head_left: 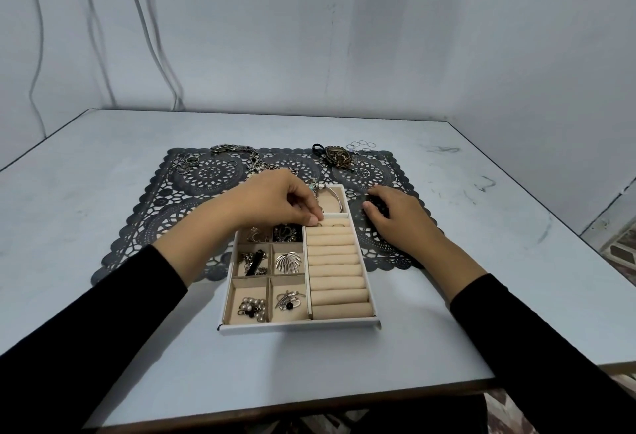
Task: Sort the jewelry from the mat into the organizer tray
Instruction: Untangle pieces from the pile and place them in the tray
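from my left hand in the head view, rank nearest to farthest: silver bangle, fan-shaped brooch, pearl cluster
1. silver bangle: far tray compartment, just right of the left hand.
2. fan-shaped brooch: middle-row compartment, on the near side of the hand.
3. pearl cluster: front-left compartment, closest to the camera.

View: one wide-angle camera worn on the head, the wearer's own vantage.
Facing: forward and down across the table (464, 199) toward the wall (344, 38).
Distance: close, with the tray (299, 326) mid-frame.
Foreground: left hand (275, 199) and right hand (395, 217) reach in from the lower corners.
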